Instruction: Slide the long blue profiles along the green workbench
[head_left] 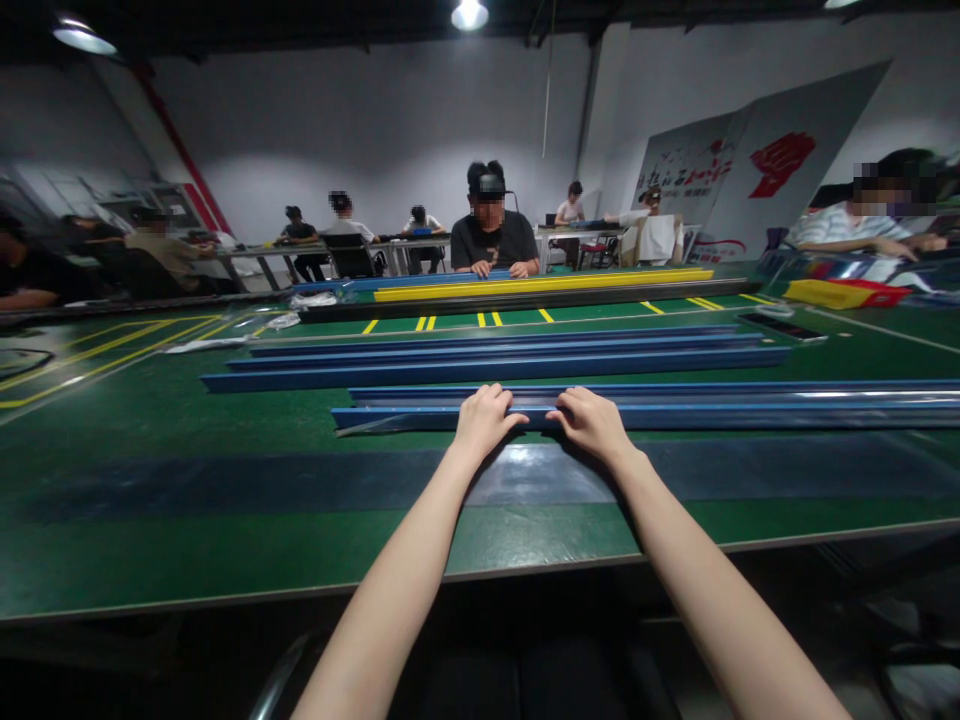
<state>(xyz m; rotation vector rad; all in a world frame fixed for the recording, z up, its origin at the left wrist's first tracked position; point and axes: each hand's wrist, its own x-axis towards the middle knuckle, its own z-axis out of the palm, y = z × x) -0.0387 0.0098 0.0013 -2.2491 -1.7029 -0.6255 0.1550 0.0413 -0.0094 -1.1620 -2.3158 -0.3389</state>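
blue rail (712, 415) under both hands' (536, 420) fingertips.

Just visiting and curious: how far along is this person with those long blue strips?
Three blue strips lie side by side farther back, seemingly finished. Both hands, left hand and right hand, press on the nearest blue strip. How much is left cannot be told.

A green table (150, 520) is filling the lower and middle frame; a dark film strip (262, 485) is lying across it near the front edge; long blue rails (675, 412) are lying behind that; more blue rails (495, 358) are resting at centre; yellow rails (540, 285) are lying farther back.
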